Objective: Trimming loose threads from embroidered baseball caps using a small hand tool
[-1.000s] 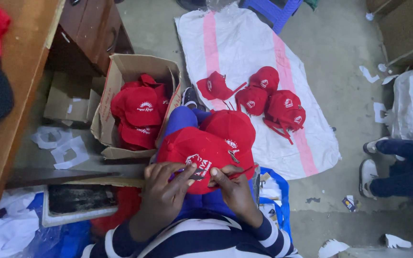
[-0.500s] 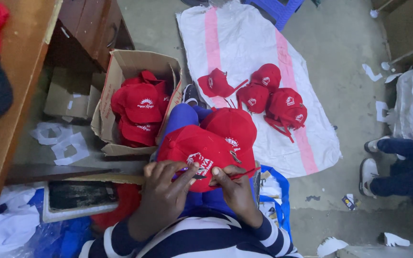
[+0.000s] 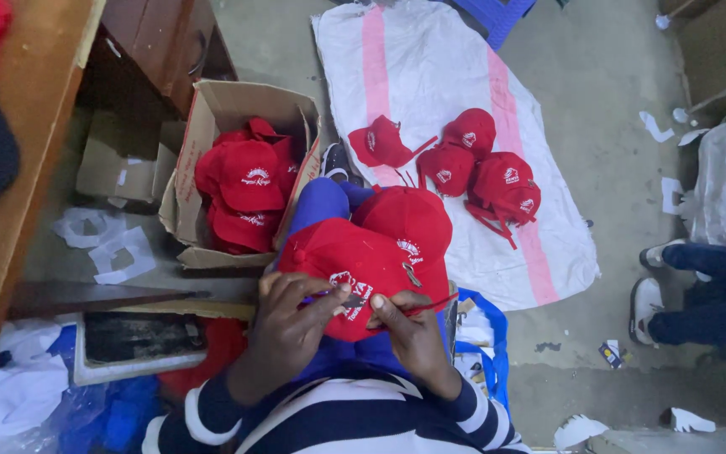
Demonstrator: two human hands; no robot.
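1. The person sits looking down at their lap, where a red cap (image 3: 342, 261) with a white embroidered patch on its front lies across their knees.
2. The left hand (image 3: 291, 315) rests on the near edge of this cap, fingers curled and pinching the fabric beside the patch.
3. The right hand (image 3: 409, 324) is closed around a thin red tool (image 3: 432, 304), whose tip sits against the cap next to the patch; what kind of tool it is cannot be told.
4. A second red cap (image 3: 409, 220) lies just behind the first, touching it, also on the person's legs in blue trousers.
5. To the left of the knees stands an open cardboard box (image 3: 212, 113) on the floor, filled with more red caps (image 3: 245, 181).
6. Ahead, a white sack (image 3: 430, 76) with pink stripes is spread flat on the floor, and a small pile of red caps (image 3: 472, 164) lies on it.
7. At the far left is a wooden table (image 3: 23, 143), and scraps of white paper (image 3: 107, 244) lie on the floor near the box.
8. At the right edge, another person's legs (image 3: 712, 290) in dark trousers and white shoes show, well apart from the caps.
9. The person's sleeves are striped dark blue and white.
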